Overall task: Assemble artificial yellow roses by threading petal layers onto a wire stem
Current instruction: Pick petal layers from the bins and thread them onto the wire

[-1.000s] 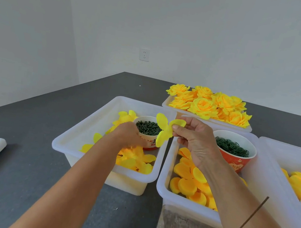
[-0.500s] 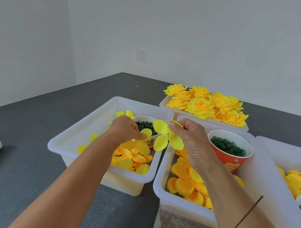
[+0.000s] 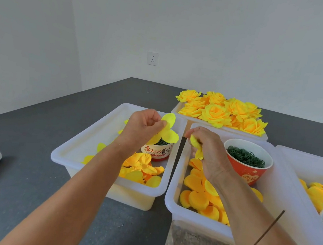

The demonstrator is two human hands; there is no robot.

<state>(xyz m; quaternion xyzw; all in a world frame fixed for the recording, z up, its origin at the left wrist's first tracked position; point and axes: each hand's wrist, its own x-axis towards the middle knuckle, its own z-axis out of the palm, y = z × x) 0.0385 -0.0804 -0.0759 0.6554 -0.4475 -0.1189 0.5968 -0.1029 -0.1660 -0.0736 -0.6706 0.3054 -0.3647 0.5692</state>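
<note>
1. The left hand (image 3: 142,128) pinches a flat yellow cloth petal layer (image 3: 167,132) above the left white plastic tub (image 3: 73,151).
2. The right hand (image 3: 207,149) grips a crumpled yellow petal piece (image 3: 195,146).
3. I think picking is done; next, both get pushed onto the thin brown wire stem (image 3: 265,230).
4. The right fingers hide their piece's middle hole.

Matt cloth petals (image 3: 195,197), glossy white plastic bin (image 3: 174,186), paper cup (image 3: 247,171)
</note>
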